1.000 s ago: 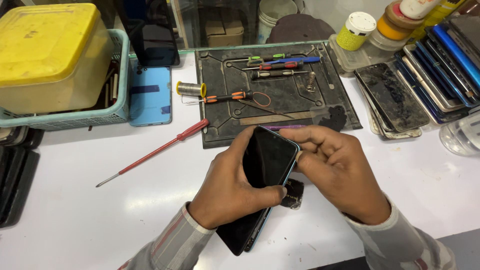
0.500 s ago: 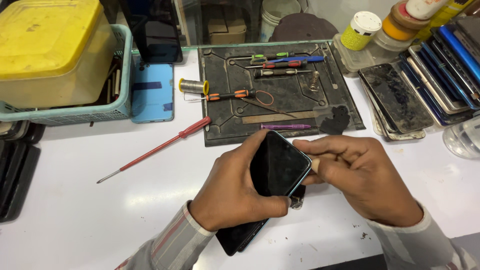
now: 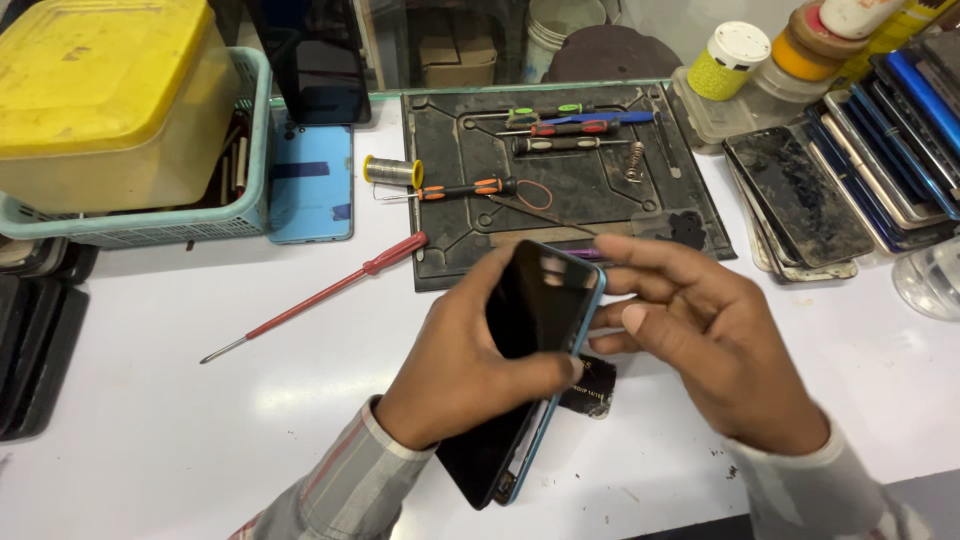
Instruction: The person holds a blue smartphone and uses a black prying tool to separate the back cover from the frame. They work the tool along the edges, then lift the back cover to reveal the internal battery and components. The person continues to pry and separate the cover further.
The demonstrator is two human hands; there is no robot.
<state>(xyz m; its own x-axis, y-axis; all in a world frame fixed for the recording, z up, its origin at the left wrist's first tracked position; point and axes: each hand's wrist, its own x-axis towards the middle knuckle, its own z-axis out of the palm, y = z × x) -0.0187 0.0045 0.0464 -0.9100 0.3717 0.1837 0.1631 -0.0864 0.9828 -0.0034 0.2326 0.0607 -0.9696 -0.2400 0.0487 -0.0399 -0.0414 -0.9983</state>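
Near the worktop's [image 3: 150, 400] front edge, centre: the left hand [image 3: 470, 370] is closed around a phone [image 3: 535, 330] with a blue rim, thumb across the dark screen, holding it tilted above the surface. The right hand [image 3: 720, 340] is half open, its fingertips [image 3: 632, 318] at the phone's right edge; whether they grip it cannot be told. A small black piece [image 3: 590, 385] lies on the worktop just under the phone. Behind the hands, a dark mat [image 3: 560, 170] carries several screwdrivers. A red screwdriver [image 3: 315, 297] lies left of the mat, its tip toward the front left. A basket [image 3: 180, 220] with a yellow box [image 3: 100, 90] occupies the back left corner; stacked phones [image 3: 860, 150] fill the back right. Bare worktop lies front left.
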